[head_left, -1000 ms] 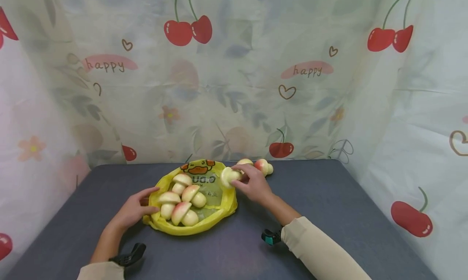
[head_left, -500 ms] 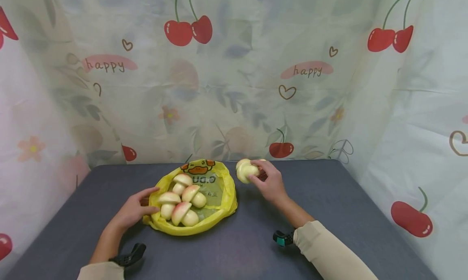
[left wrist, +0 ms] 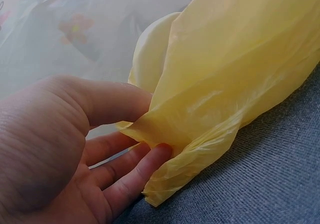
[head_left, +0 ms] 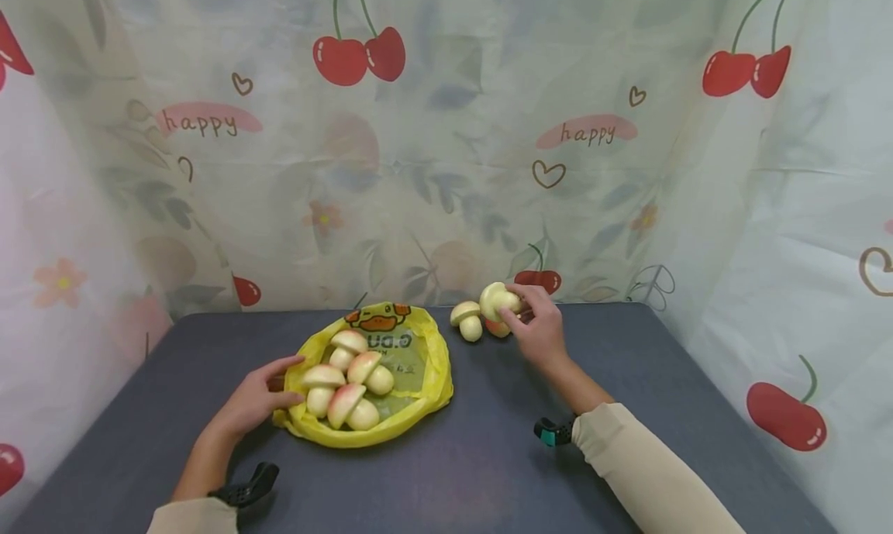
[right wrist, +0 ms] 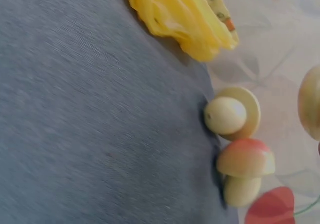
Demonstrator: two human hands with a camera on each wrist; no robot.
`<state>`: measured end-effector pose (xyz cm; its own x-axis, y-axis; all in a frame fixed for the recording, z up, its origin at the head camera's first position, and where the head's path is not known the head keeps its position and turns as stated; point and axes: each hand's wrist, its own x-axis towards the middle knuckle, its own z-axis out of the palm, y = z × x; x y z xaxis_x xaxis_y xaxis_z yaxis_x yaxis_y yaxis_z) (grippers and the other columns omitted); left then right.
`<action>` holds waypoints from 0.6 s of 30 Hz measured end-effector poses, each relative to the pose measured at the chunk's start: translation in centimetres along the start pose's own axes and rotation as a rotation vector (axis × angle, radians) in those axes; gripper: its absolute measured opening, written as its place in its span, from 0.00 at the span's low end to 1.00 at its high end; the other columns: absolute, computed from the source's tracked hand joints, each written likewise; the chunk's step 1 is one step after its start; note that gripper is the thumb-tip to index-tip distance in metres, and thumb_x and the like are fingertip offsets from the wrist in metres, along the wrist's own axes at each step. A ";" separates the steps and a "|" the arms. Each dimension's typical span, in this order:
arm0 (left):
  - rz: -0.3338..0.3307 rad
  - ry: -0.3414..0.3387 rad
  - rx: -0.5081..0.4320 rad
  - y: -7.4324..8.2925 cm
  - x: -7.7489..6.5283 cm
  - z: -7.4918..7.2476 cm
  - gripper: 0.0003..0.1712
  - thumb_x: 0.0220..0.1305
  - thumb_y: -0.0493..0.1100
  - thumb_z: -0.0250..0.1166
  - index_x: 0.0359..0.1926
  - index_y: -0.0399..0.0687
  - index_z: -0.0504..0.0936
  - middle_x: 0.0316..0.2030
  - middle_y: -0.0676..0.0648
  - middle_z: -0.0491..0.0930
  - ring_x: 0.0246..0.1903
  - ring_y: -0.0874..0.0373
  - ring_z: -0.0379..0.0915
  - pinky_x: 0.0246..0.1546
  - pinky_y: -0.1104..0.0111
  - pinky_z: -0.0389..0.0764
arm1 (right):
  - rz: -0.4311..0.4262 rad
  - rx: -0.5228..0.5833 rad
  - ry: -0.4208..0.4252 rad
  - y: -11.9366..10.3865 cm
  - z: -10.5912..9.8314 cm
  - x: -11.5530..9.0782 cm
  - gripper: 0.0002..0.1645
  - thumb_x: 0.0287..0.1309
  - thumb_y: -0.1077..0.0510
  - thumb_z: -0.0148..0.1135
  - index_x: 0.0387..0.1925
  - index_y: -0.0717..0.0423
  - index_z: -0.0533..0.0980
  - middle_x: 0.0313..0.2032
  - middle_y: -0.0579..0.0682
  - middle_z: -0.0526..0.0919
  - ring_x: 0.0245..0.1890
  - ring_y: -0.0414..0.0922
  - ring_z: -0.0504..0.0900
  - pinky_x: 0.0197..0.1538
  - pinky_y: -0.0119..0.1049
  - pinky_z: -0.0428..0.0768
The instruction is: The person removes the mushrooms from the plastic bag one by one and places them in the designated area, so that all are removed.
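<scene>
A yellow plastic bag point(head_left: 438, 363) lies with its mouth spread wide, a duck print on its inner back wall. Inside it, several toy mushrooms point(head_left: 346, 404) sit toward the left. At its left rim, my left hand point(head_left: 251, 398) holds the plastic between thumb and fingers, as the left wrist view shows close up. My right hand point(head_left: 543, 331) pinches a pale toy mushroom point(head_left: 494, 300) above the table's back edge. Just below are two more, a cream one point(head_left: 466, 319) and a red-tinged one point(right wrist: 246, 159). The right hand is outside the right wrist view.
A dark grey cloth-like tabletop point(head_left: 446, 472) lies under everything. Behind it and along both sides hangs a pale curtain point(head_left: 446, 131) printed with cherries and flowers. The bag stands left of the loose mushrooms, with a gap between.
My right hand has moved right and slightly up from the bag's rim, with the mushroom still in its grip. The cream mushroom at the back shows more fully. The left hand stays put.
</scene>
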<state>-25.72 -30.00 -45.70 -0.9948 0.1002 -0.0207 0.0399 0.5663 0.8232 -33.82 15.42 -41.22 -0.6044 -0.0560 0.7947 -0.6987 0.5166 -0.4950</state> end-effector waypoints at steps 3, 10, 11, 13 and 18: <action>-0.005 0.003 0.006 0.0 0.0 0.0 0.44 0.58 0.48 0.71 0.71 0.40 0.63 0.64 0.29 0.64 0.53 0.39 0.71 0.47 0.54 0.77 | 0.019 -0.011 0.008 0.4 -0.4 0.8 0.21 0.54 0.61 0.71 0.51 0.59 0.80 0.47 0.53 0.80 0.35 0.47 0.80 0.34 0.45 0.81; -0.003 0.004 -0.004 -0.1 0.1 0.0 0.44 0.58 0.47 0.71 0.71 0.40 0.63 0.64 0.29 0.64 0.53 0.39 0.71 0.46 0.54 0.77 | 0.096 -0.043 0.038 1.5 -1.0 1.9 0.21 0.56 0.63 0.68 0.52 0.60 0.79 0.48 0.56 0.81 0.36 0.51 0.82 0.35 0.42 0.81; -0.003 0.005 -0.005 -0.1 0.1 0.0 0.44 0.58 0.47 0.71 0.71 0.40 0.63 0.64 0.29 0.64 0.53 0.39 0.71 0.46 0.54 0.77 | 0.109 -0.048 0.043 1.7 -1.1 1.9 0.21 0.56 0.63 0.68 0.52 0.60 0.79 0.48 0.56 0.81 0.36 0.51 0.82 0.36 0.41 0.81; -0.005 0.004 -0.007 -0.1 0.0 0.0 0.44 0.58 0.48 0.72 0.71 0.40 0.63 0.63 0.29 0.64 0.53 0.39 0.71 0.46 0.54 0.77 | 0.139 -0.053 0.055 2.0 -1.2 2.0 0.21 0.56 0.64 0.68 0.52 0.60 0.78 0.47 0.57 0.80 0.35 0.51 0.82 0.36 0.40 0.80; -0.008 0.001 -0.014 -0.1 0.0 0.0 0.44 0.58 0.48 0.71 0.71 0.40 0.63 0.64 0.29 0.64 0.54 0.39 0.71 0.46 0.54 0.77 | 0.215 -0.074 0.084 3.1 -1.4 2.0 0.21 0.54 0.64 0.69 0.51 0.60 0.79 0.46 0.58 0.81 0.37 0.52 0.81 0.37 0.41 0.79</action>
<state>-25.72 -30.04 -45.78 -0.9951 0.0949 -0.0262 0.0311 0.5558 0.8307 -36.64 18.16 -40.70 -0.7001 0.1316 0.7018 -0.5257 0.5701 -0.6313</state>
